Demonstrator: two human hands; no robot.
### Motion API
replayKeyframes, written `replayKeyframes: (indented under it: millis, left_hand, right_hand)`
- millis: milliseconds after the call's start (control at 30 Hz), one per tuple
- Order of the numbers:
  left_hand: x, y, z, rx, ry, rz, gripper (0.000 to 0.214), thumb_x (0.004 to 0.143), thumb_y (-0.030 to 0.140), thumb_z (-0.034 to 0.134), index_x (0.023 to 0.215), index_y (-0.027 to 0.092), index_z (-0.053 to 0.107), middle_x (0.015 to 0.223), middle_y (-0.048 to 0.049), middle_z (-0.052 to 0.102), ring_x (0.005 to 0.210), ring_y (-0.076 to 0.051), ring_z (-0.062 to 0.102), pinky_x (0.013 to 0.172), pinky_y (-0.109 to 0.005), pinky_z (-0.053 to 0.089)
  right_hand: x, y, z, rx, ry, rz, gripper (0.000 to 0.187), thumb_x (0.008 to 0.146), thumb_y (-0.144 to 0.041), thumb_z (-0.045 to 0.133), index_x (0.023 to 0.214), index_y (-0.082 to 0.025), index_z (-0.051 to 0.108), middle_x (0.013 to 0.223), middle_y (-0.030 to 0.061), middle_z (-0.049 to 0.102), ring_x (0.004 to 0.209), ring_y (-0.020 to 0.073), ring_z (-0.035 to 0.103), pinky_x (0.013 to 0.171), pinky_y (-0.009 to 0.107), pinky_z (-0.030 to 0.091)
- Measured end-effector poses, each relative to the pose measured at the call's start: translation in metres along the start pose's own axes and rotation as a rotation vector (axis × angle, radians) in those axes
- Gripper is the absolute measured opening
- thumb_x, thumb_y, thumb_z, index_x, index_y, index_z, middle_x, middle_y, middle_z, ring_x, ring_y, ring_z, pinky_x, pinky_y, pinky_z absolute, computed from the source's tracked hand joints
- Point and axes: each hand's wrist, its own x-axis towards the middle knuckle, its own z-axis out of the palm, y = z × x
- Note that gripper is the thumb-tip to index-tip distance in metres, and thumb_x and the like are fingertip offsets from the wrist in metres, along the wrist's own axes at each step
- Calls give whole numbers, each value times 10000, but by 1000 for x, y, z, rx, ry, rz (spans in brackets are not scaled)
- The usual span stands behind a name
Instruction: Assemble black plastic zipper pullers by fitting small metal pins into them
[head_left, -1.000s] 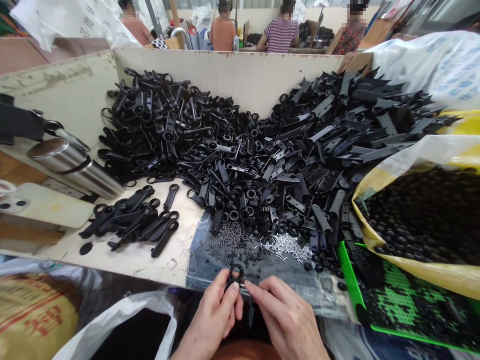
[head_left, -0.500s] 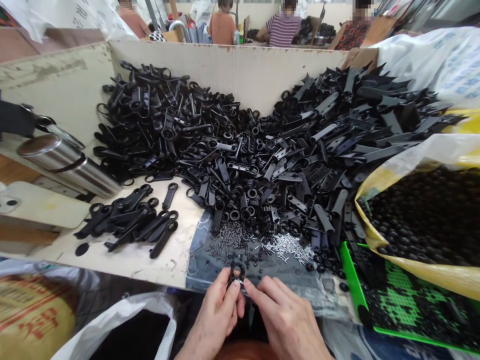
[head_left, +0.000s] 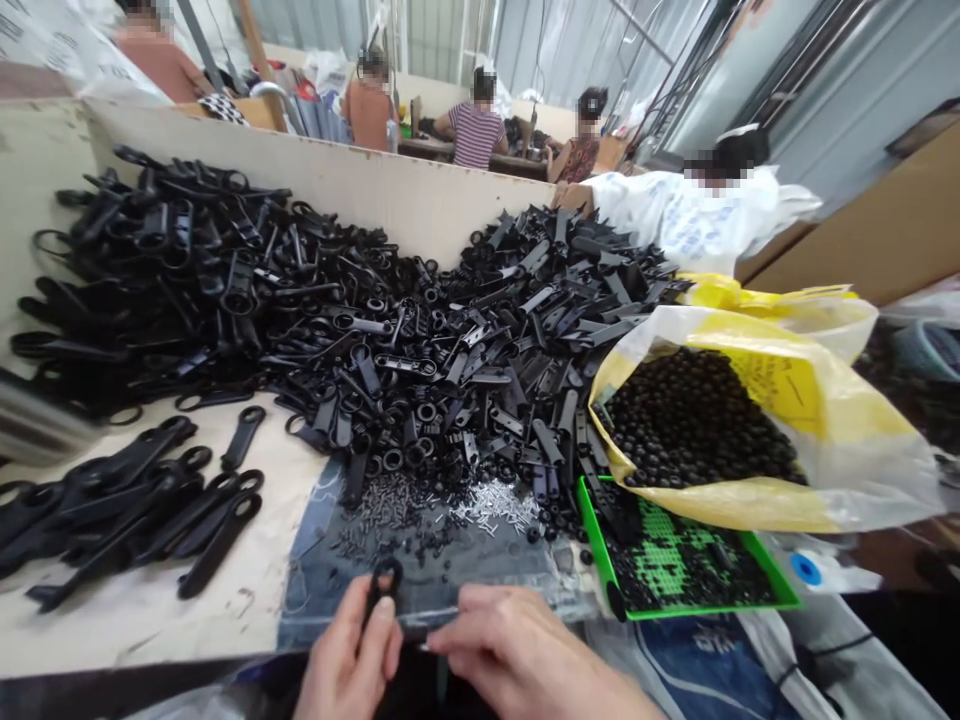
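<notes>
At the near edge of the table my left hand is closed on a black plastic strap piece with a ring end, held upright between thumb and fingers. My right hand lies right beside it, fingertips pinched at the lower part of the same piece. Whether they hold something small there I cannot tell. Just beyond the hands, small metal pins lie scattered on a dark blue cloth.
A big heap of black plastic parts fills the table up to a board wall. Assembled pieces lie at the left. A yellow bag of black rings and a green tray sit at the right. Several people work behind.
The view has swung to the right and lifted, showing more of the room and the yellow bag. My hands stay together on the black piece at the table's edge.
</notes>
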Motion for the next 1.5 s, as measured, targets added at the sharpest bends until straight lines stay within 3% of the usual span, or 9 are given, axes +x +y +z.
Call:
replayKeyframes:
  millis: [167, 333, 500, 633, 700, 800, 1000, 1133, 1500]
  left_hand:
    - [-3, 36, 2, -180, -3, -117, 585, 653, 650, 852, 1024, 233, 675, 556, 71, 517, 485, -71, 382, 439, -127, 297]
    - [10, 50, 21, -327, -183, -103, 486, 755, 554, 825, 1037, 186, 681, 615, 48, 595, 431, -46, 371, 444, -169, 274]
    - [20, 50, 15, -571, -294, -168, 387, 852, 347, 706, 1188, 160, 662, 890, -81, 736, 704, -171, 616, 665, -280, 455]
    - [15, 55, 19, -663, -268, -183, 347, 894, 339, 650, 1193, 163, 645, 988, -92, 744, 805, -190, 635, 739, -302, 449]
    - [11, 58, 28, -672, -241, -177, 404, 890, 441, 697, 1197, 182, 644, 1013, -79, 740, 834, -193, 633, 741, -302, 450]
    - [6, 60, 38, -619, -138, -109, 533, 780, 479, 839, 1208, 231, 642, 974, -34, 738, 873, -188, 634, 787, -292, 465]
    - [9, 47, 38, -579, 65, -14, 598, 687, 434, 920, 1176, 248, 630, 941, -12, 744, 954, -194, 663, 890, -296, 490]
    - [14, 28, 39, -681, 102, -69, 718, 627, 436, 958, 1241, 261, 630, 1177, -48, 735, 1148, -227, 643, 972, -312, 485]
    - [12, 21, 27, -754, -179, -114, 414, 721, 477, 906, 1020, 230, 760, 1066, -50, 755, 1062, -208, 638, 962, -311, 490]
  right_hand:
    - [30, 32, -54, 8, 47, 266, 165, 1060, -195, 457, 1141, -236, 595, 908, -8, 693, 772, 161, 670, 709, 262, 506]
    - [92, 59, -53, -170, 98, 309, 230, 948, -168, 611, 1156, -231, 685, 1088, 73, 689, 935, 218, 688, 820, 304, 485]
    - [87, 72, -64, 41, 124, 296, 178, 957, -255, 589, 955, -211, 762, 954, 66, 732, 907, 216, 685, 825, 302, 502]
    - [48, 57, -51, 607, 167, 433, 405, 943, -536, 625, 1046, -165, 753, 649, -17, 586, 477, 99, 429, 450, 204, 346]
    - [32, 40, -23, 1121, 132, 550, 439, 795, -578, 808, 943, -167, 756, 550, -82, 437, 437, 49, 249, 421, 168, 232]
    - [22, 18, 23, 1416, 112, 583, 466, 733, -582, 873, 922, -171, 761, 568, -86, 438, 421, 23, 207, 400, 154, 204]
    - [20, 8, 44, 636, 312, 128, 321, 983, -355, 650, 1274, -242, 728, 1055, 87, 712, 529, 94, 577, 488, 198, 517]
    - [26, 10, 35, 157, 419, -230, 499, 970, -117, 609, 1459, -215, 589, 1042, 95, 759, 775, 184, 754, 665, 225, 628]
    - [29, 2, 40, 226, 507, -275, 328, 1001, -147, 618, 1322, -178, 675, 1032, 105, 783, 892, 195, 788, 743, 211, 654]
